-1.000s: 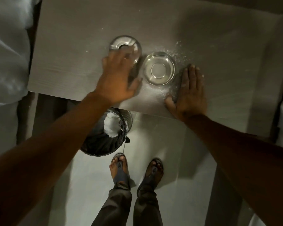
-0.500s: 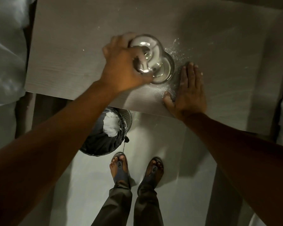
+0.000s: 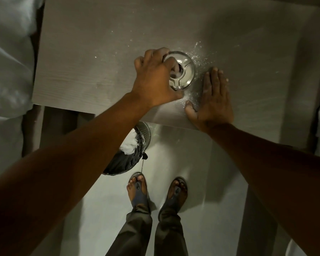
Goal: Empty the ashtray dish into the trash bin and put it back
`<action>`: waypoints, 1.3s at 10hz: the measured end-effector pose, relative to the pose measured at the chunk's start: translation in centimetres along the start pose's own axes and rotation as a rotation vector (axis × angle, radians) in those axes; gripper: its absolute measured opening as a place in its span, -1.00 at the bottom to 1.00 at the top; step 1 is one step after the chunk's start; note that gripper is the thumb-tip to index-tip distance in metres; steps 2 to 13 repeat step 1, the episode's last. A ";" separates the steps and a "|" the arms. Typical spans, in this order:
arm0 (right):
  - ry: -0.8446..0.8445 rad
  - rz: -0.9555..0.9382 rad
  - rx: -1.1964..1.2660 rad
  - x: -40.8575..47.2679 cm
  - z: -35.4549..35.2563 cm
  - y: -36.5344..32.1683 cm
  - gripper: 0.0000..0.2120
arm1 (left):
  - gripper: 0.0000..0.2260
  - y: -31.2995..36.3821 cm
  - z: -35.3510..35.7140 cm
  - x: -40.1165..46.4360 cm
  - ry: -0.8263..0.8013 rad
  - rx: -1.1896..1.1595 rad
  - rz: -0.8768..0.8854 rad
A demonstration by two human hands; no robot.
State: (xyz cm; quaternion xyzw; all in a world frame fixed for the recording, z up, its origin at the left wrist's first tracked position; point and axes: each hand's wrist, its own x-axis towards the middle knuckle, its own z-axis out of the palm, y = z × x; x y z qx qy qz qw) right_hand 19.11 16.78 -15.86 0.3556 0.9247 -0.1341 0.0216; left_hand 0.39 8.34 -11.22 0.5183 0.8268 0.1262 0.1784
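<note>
Ashtray (image 3: 184,71): round polished metal, grooved top, on the wood-grain counter (image 3: 85,52).
Left hand (image 3: 153,80): fingers curled on its rim.
Right hand (image 3: 213,100): flat, fingers together.
Trash bin (image 3: 126,157): black-lined, on the floor below.

No readable text, labels, brands, numbers or signs anywhere in frame. Checked the metal ashtray lid (image 3: 183,70) at upper centre, the grey surface (image 3: 81,52) around it, the bin (image 3: 126,152) at lower centre and the sandals (image 3: 139,191) at the bottom: all plain, no markings legible. Low light and blur would hide any fine print.
</note>
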 end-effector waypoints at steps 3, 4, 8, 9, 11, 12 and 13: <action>-0.109 0.026 0.105 0.9 -0.7 0.0 -0.14 | -0.12 -0.3 0.3 -0.4 -0.036 -0.048 -0.067; -0.109 0.026 0.105 0.9 -0.7 0.0 -0.14 | -0.12 -0.3 0.3 -0.4 -0.036 -0.048 -0.067; -0.109 0.026 0.105 0.9 -0.7 0.0 -0.14 | -0.12 -0.3 0.3 -0.4 -0.036 -0.048 -0.067; -0.109 0.026 0.105 0.9 -0.7 0.0 -0.14 | -0.12 -0.3 0.3 -0.4 -0.036 -0.048 -0.067; -0.109 0.026 0.105 0.9 -0.7 0.0 -0.14 | -0.12 -0.3 0.3 -0.4 -0.036 -0.048 -0.067; -0.109 0.026 0.105 0.9 -0.7 0.0 -0.14 | -0.12 -0.3 0.3 -0.4 -0.036 -0.048 -0.067; -0.109 0.026 0.105 0.9 -0.7 0.0 -0.14 | -0.12 -0.3 0.3 -0.4 -0.036 -0.048 -0.067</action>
